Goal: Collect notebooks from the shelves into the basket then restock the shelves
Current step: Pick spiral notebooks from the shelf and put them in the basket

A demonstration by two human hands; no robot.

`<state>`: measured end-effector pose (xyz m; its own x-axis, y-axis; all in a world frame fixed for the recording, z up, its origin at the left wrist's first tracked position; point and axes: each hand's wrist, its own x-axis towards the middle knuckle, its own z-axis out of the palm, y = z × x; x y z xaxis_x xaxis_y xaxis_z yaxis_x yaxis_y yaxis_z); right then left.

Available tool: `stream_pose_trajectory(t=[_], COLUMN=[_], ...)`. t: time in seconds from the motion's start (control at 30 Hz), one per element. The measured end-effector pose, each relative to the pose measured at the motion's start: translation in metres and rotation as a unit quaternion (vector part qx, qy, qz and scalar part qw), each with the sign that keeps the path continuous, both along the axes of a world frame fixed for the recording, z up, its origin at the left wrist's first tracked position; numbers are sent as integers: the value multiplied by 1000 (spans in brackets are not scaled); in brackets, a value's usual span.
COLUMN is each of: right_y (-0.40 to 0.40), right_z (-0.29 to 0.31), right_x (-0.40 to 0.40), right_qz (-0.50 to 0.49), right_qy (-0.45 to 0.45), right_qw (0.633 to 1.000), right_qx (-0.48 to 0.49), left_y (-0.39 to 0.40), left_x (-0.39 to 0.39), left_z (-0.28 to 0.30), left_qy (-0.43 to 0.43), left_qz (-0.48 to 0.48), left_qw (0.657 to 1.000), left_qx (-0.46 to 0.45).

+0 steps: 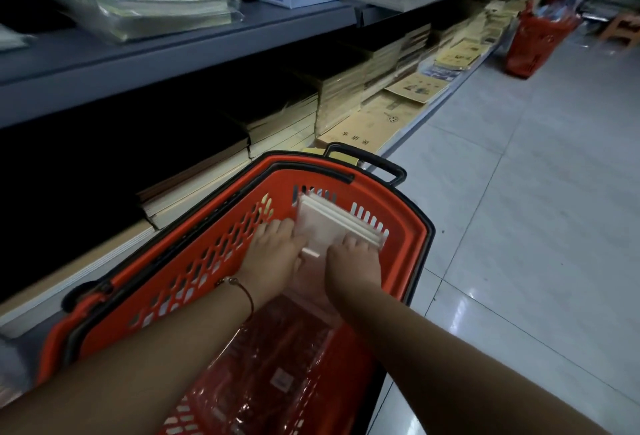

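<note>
— So, nearest first?
— Red plastic-wrapped notebooks (277, 362) lie in the red slotted plastic basket (412, 247).
— And the hands?
— Left hand (273, 254) and right hand (353, 261) clamp a pale wrapped notebook pack (329, 223) from either side, inside the basket.
— Beyond?
— Stacked kraft-cover notebooks (349, 102) fill the grey metal shelf (194, 50).
</note>
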<state>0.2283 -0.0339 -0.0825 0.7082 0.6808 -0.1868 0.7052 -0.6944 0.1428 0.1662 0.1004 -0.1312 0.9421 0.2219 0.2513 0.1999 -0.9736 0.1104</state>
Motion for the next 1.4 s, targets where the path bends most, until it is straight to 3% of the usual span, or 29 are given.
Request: stream_pose_trajectory(t=[0.13,0.23,0.37,0.5,0.53,0.67,0.77,0.9,1.07,1.13,1.23,1.4], right_y=[-2,-5,-16,-28,-29,-31,-26,-3,30,43,59,81], right_z=[0,14,60,106,114,138,154,177,197,208,235,286], right_x=[-6,-12,-27,-50,-56,-85,-113,-154,-201,-219,-247,-290], right_qz=[-47,-38,0,-23,-4,71,100,112,120,111,99,81], right_qy=[180,239,320,501,523,546,540,576,643,675,716,732], right_qw=[970,947,906,776,762,773,772,703,606,559,501,515], right_qx=[155,212,279,382,383,317,321,401,453,469,477,438], left_y=[18,25,19,14,14,21,22,20,25,19,6,-14], left_x=[-38,-71,-118,-165,-179,-238,-284,-340,-408,-432,-457,-484], left_z=[2,21,59,120,136,201,247,298,336,338,332,334], left_qy=[51,82,24,-49,-64,-135,-198,-258,-412,-409,-345,-329], left_qz=[64,91,77,84,88,98,115,117,118,136,174,157], left_qw=[988,950,919,914,915,909,882,870,779,768,780,790], left_qx=[-127,-288,-386,-393,-388,-381,-411,-403,-458,-474,-492,-492])
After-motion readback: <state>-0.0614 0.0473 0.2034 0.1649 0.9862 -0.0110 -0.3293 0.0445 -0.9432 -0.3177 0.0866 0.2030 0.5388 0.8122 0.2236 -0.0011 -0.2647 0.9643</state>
